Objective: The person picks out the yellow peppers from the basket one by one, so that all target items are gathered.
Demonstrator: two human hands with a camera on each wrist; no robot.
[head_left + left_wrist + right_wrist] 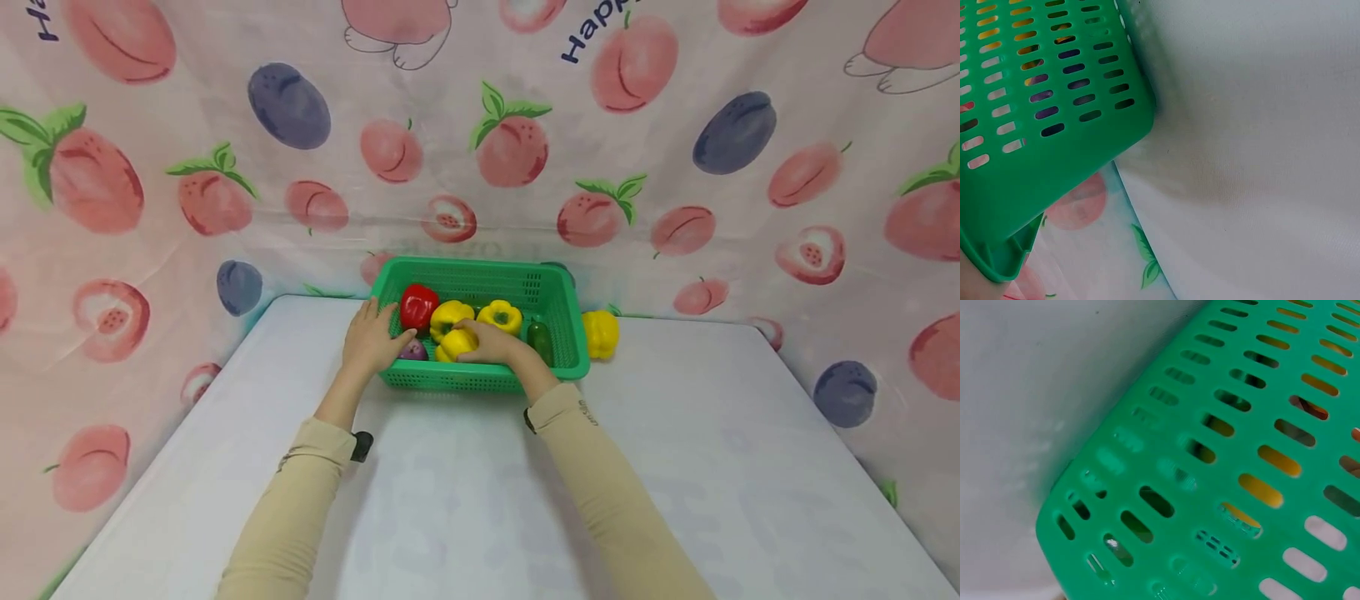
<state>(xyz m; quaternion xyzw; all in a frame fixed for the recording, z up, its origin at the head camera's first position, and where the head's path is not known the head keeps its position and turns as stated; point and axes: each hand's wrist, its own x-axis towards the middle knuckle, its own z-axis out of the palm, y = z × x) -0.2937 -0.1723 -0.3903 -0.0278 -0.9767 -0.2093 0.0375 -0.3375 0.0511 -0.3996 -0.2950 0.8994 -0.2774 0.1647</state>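
Observation:
A green plastic basket (480, 377) holds a red bell pepper (418, 307), a yellow bell pepper (447, 315) beside it and another yellow bell pepper (501, 315) to the right. My right hand (491, 343) reaches over the front rim and grips a third yellow bell pepper (452, 346) near the basket's front. My left hand (369, 337) rests at the left rim, fingers extended and thumb pointing inward above a purple onion (413, 350). In the left wrist view the basket's slotted wall (1054, 131) hides most of the contents; the right wrist view shows similar slots.
A green cucumber (540, 340) lies at the basket's right end. Outside, a yellow bell pepper (601, 335) sits against the right wall. The basket stands near the back edge of a white table (450, 492), before a fruit-printed curtain (480, 208).

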